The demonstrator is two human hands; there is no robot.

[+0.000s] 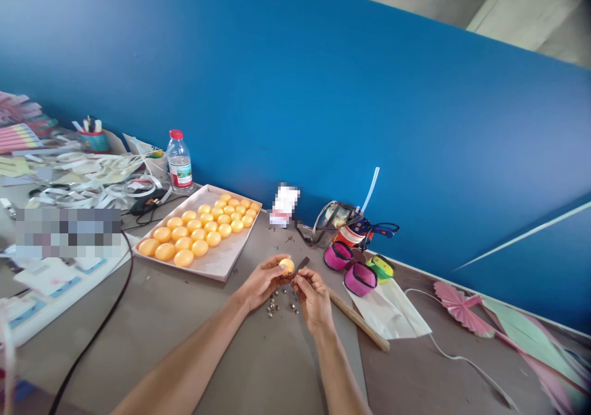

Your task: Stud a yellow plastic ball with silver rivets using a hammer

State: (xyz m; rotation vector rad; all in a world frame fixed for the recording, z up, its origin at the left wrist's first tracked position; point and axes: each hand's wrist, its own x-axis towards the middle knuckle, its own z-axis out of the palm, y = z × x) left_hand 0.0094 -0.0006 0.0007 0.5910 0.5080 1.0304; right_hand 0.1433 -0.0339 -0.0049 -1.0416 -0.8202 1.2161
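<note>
An orange ball that looks like a ping-pong ball (287,267) is held by my left hand (265,281), fingers curled around it, with small dark marks low on its surface. Close beside it, my right hand (313,297) has thumb and fingertips pinched together; whatever they hold is too small to make out. On the table below the hands lie several small shiny metal bells or beads (271,307). A wooden stick or handle (362,322) extends from behind my right hand, and a flat dark piece (302,263) shows beyond the fingers; I cannot tell whether they are joined.
A shallow white tray (220,274) with rows of orange balls stands at left. Behind it is a plastic bottle (179,162). A cable (111,307) crosses the table's left side. Magenta rolls (360,278), white paper (390,313) and pink pleated paper (462,310) lie right, before a blue partition (295,95).
</note>
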